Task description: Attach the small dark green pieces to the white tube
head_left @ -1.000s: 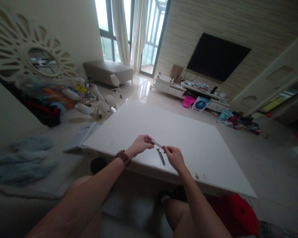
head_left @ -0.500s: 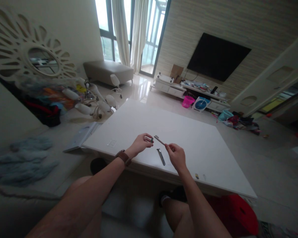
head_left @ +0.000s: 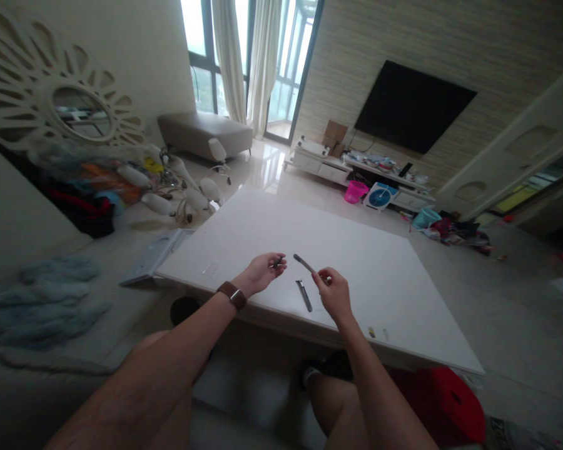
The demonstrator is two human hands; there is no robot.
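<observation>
My right hand [head_left: 332, 290] pinches the end of a slim toothbrush [head_left: 304, 264], whose head points up and left toward my other hand. The brush is held above the white table [head_left: 356, 250]. Between the curled fingers of my left hand [head_left: 263, 272] is a small dark object [head_left: 276, 262], partly hidden and too small to name. A gap separates it from the toothbrush head. Below the brush, a narrow silver and black tool [head_left: 304, 296] lies on the table, touched by neither hand.
A clear flat piece [head_left: 211, 270] lies at the table's left. A small yellow and dark item [head_left: 371, 332] and a small clear piece [head_left: 385, 334] lie near the front edge. A red stool-like object [head_left: 445, 403] stands below right. Lamp parts [head_left: 192, 200] crowd the floor at left.
My left hand has turned and drawn slightly left with its small object. The toothbrush has rolled in my right hand, so its bristles no longer show.
</observation>
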